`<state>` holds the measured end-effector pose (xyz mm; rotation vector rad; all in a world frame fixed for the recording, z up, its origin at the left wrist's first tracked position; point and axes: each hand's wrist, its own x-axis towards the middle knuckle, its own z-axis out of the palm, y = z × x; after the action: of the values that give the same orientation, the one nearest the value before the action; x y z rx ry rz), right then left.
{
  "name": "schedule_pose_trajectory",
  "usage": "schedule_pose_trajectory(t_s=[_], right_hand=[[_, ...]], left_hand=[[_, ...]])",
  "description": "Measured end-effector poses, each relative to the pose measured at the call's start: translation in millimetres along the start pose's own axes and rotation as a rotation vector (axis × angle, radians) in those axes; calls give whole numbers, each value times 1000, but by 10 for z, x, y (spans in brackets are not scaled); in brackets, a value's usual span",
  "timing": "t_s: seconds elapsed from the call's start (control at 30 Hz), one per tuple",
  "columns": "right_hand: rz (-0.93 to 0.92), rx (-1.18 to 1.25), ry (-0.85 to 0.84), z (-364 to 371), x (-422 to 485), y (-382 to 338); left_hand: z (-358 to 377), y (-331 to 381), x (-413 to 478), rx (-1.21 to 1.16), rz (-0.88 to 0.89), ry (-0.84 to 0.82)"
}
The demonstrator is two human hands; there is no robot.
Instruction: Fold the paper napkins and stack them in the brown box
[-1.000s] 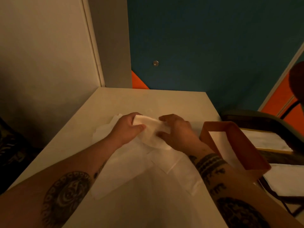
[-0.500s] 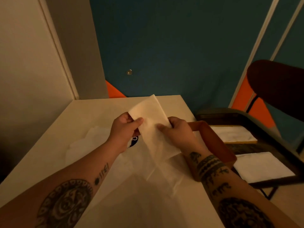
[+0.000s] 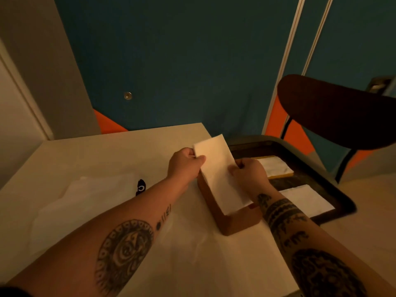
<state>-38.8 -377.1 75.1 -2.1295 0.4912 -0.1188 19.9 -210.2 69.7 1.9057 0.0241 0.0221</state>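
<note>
Two bare forearms, both full of black ink drawings. On the left forearm, a big round drawing with a ring of tiny circles and swirls inside. Closer to the left hand, one black dot and a few short lines. On the right forearm, a small dark shape just behind the right hand, then thick dark bands, rows of little blobs, and a large dark swirly patch nearest the elbow.

Table: brown box R side, loose napkins, sm blk item.
</note>
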Motion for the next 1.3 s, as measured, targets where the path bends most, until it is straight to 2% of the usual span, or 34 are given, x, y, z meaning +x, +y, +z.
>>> schedule_pose_trajectory(t_s=[0.17,0.27,0.4,0.57,0.7,0.87,1.0,1.17,1.3], right_hand=[[102,-19,-11,84,90,168],[106,-73,7,149,119,222],[75,-205,27,215,147,261],[90,-389,-105,257,155,268],[110,-483,-148,284,140,266],[-155,-547,-27,295,171,7],[-337,-556,-2,500,118,-511],[-456,-463,-135,1158,-18,-1015],[-464,-450,-291,1826,-121,-1200]], left_hand=[[138,-114,-12,218,75,-13],[164,-173,29,313,56,-74],[202,-248,57,333,-8,-133],[199,-323,54,301,34,-171],[186,-347,57,287,46,-174],[-32,-390,63,233,62,-127],[-548,-639,88,257,30,-7],[-1372,-1053,194,306,-70,144],[-2081,-1437,197,467,-147,221]])
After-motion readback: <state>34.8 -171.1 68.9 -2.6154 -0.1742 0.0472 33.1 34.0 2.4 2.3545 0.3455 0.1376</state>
